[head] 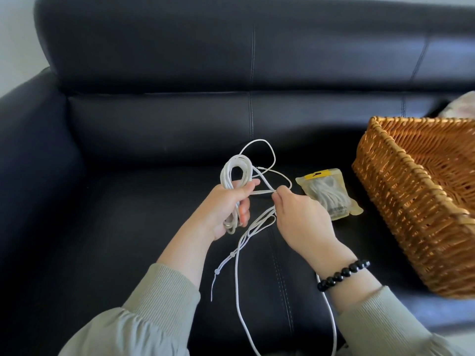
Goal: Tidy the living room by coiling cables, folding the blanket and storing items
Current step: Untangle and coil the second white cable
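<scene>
My left hand [229,209] grips a bundle of coiled white cable [235,170] above the seat of a dark leather sofa [154,119]. Loose strands of the same cable run to my right hand [299,219], which pinches a strand just right of the coil. More loose cable hangs down between my forearms toward the bottom edge. A yellowish clear pouch [329,195] with another white cable inside lies on the seat to the right of my right hand.
A large woven wicker basket [411,201] sits on the sofa seat at the right. Behind it, at the far right edge, a bit of pale patterned fabric [462,104] shows. The sofa's left armrest [33,150] rises at the left.
</scene>
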A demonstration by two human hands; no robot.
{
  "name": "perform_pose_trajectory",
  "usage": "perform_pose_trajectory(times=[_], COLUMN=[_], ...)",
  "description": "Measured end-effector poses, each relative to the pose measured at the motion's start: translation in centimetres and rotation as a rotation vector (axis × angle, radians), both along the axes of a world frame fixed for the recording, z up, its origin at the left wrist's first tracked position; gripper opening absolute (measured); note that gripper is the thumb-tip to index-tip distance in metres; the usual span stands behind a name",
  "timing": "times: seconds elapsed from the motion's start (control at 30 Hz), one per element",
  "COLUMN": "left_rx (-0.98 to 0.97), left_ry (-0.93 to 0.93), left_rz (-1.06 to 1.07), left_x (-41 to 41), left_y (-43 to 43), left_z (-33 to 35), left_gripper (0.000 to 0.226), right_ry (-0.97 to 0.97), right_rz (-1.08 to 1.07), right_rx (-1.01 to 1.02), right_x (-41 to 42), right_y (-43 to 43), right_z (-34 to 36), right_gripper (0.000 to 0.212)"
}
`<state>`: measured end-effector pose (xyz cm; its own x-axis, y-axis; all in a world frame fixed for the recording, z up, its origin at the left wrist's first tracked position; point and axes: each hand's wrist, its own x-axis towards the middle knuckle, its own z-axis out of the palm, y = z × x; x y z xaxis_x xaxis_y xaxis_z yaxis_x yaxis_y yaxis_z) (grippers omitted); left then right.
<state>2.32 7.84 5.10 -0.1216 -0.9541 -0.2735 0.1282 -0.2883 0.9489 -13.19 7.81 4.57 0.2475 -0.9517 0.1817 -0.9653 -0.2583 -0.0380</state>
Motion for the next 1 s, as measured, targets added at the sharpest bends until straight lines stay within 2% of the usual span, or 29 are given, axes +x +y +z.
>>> perform_pose_trajectory(times=[0.07,0.17,0.33,0.43,0.67,0.87,1.0], left_rx=[-0.023,-0.02,-0.009,0.02,-0.006,0.064,0.173], left_ry=[-0.001,0.008,0.01,0.035,-0.065,0.265,0.533], left_rz=[0.068,0.157,0.154,0.1,0.182,0.145,0.347], left_x=[-0.4,-0.5,-0.4,-0.5,-1.2,-1.5,-1.4], left_y=[-0.1,-0.2,-0.4,-0.1,-0.1,-0.2,0.1], left_z=[-0.1,-0.3,-0.7,-0.5,-0.7,-0.7,0.3], left_gripper=[0.027,0.025,0.027,0.029,0.033,0.034,0.028], right_ry=[-0.097,-0.262,-0.186,-0.194,-0.135,0.006,-0.026], right_rz=[0.023,0.066,0.079,0.095,0.099,0.142,0.173], right_rx=[0.121,0.427,0.65,0.63,0.541,0.536,0.462], right_x=[0.1,0.1,0.3,0.0,-0.1,0.2,0.7], right_y=[0.2,0.7,0.8,0.6,0.8,1.2,1.3], right_z=[0.7,1.6,1.3,1.2,1.2,1.0,0.7], right_gripper=[0.026,0.03,0.013,0.016,0.033,0.037,0.035])
